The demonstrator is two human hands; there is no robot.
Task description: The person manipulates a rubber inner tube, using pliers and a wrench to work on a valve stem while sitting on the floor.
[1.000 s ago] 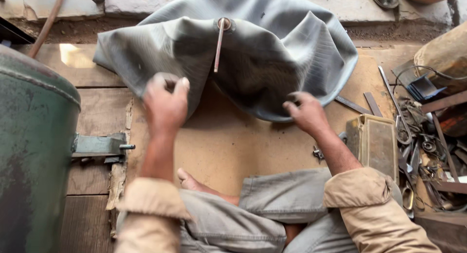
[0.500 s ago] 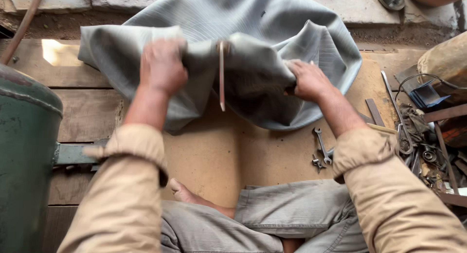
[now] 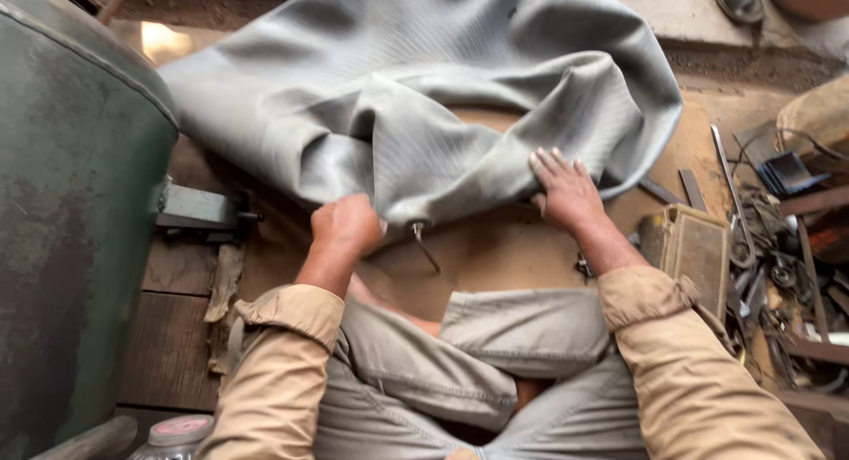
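Note:
A large deflated grey rubber inner tube [image 3: 424, 106] lies crumpled across a wooden board [image 3: 495, 252] in front of my knees. My left hand [image 3: 347, 226] grips a folded near edge of the tube, fingers closed on the rubber. A thin metal valve stem [image 3: 424, 244] hangs from the tube's edge just right of that hand. My right hand [image 3: 564, 187] lies flat on the tube's near right edge, fingers spread and pressing down.
A big green metal tank [image 3: 75, 203] stands at the left, with a bracket [image 3: 199, 210] sticking out toward me. A small metal box [image 3: 694, 248] and a heap of tools and scrap [image 3: 787, 283] lie at the right. A bottle cap [image 3: 179, 430] shows bottom left.
The tube has been pulled and folded toward me; the valve stem now hangs at its near edge. My left hand moved down with the fold. My right hand went from gripping to pressing flat.

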